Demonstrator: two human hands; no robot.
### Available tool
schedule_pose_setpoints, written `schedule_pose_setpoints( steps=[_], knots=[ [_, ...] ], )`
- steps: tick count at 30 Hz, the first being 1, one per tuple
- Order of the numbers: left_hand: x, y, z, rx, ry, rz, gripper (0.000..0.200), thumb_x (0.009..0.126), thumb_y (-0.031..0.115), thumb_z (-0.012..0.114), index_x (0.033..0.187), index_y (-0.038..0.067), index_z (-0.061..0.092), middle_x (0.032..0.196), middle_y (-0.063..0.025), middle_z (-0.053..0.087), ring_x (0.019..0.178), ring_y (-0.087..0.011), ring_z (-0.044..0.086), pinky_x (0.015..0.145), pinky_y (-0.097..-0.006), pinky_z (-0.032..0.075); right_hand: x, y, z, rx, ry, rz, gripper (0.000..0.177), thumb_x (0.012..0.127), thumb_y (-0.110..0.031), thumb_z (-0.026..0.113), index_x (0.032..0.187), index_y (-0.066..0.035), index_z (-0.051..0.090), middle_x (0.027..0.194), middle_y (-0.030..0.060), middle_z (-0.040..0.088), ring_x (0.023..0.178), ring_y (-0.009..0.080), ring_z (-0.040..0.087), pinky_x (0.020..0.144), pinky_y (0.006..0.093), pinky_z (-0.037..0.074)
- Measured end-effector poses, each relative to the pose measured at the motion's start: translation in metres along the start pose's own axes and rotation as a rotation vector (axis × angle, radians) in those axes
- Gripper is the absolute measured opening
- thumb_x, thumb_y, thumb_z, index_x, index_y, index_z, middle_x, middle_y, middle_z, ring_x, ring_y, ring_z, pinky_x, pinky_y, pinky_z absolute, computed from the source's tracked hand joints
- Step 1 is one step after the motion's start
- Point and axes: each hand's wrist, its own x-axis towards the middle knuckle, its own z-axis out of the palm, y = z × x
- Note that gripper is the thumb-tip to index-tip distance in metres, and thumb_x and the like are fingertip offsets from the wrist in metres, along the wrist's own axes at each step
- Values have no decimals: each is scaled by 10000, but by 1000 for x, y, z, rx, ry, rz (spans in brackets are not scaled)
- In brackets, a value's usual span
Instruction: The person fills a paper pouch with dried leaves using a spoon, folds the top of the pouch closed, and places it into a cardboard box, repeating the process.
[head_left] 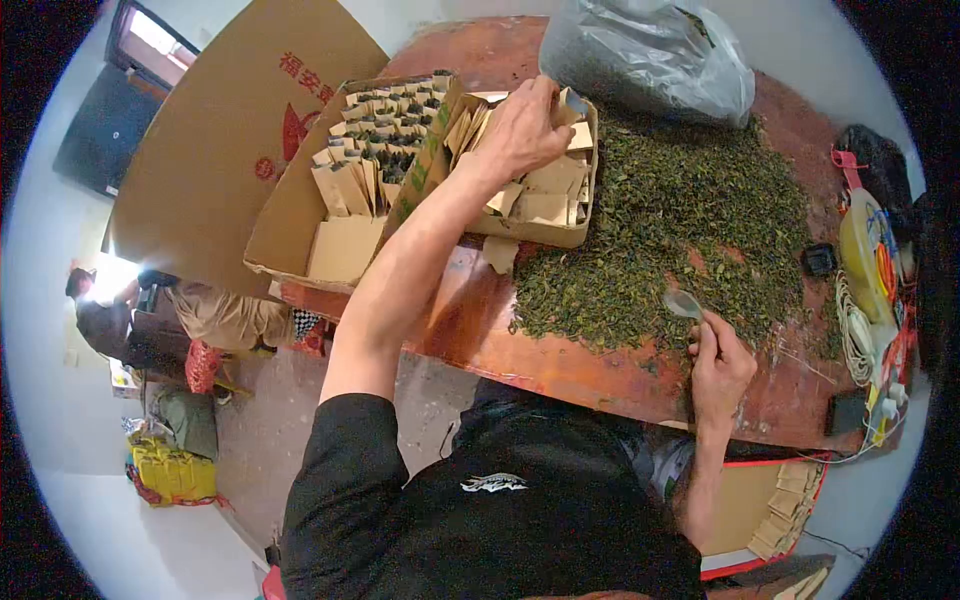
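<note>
My left hand (520,130) is over the right cardboard box (545,233), its fingers closed at a small brown paper bag (572,106) near the far right corner. More paper bags (550,180) lie and stand in that box. My right hand (722,372) grips a small translucent spoon (683,303) by its handle, low over the near edge of a spread of dried green leaves (690,210). In the left box (275,235), several rows of upright paper bags filled with dark leaves (390,130) stand close together.
A clear plastic sack (650,60) stands behind the leaves. Cables and a yellow container (868,250) lie at the table's right end. A big cardboard sheet (220,150) rises at left. Below right, a red-edged box (740,510) holds paper bags. Another person (220,310) is at far left.
</note>
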Motion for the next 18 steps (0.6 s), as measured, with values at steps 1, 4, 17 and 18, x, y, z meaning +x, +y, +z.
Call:
schedule_pose_setpoints(
  steps=[1, 4, 17, 18],
  knots=[
    [-3, 6, -3, -9, 41, 27, 415, 811, 194, 707, 1121, -32, 549, 1015, -254, 632, 981, -442, 624, 868, -508, 511, 0, 1, 0, -14, 3, -4, 196, 1001, -30, 639, 1160, 1, 748, 835, 85, 761, 691, 115, 708, 607, 273, 547],
    [-12, 22, -12, -44, 167, 91, 472, 808, 232, 745, 1167, -15, 565, 1054, -243, 644, 984, -423, 639, 871, -500, 514, 1, 0, -2, -43, 11, -12, 195, 1003, -36, 636, 1159, -5, 749, 831, 84, 761, 680, 116, 708, 602, 271, 544],
    [-119, 122, 5, -511, 12, 155, 497, 801, 196, 805, 1196, -14, 588, 997, -200, 636, 882, -334, 667, 792, -407, 538, 30, -20, -4, -376, 21, -135, 138, 967, -116, 671, 1063, -44, 739, 798, 233, 710, 730, 407, 717, 644, 483, 557],
    [-123, 125, 11, -525, -22, 136, 494, 802, 193, 804, 1193, -18, 588, 1005, -206, 636, 893, -347, 664, 801, -407, 537, 33, -19, -2, -397, 10, -146, 131, 967, -114, 670, 1055, -42, 736, 795, 233, 709, 728, 409, 715, 642, 488, 556]
  ],
)
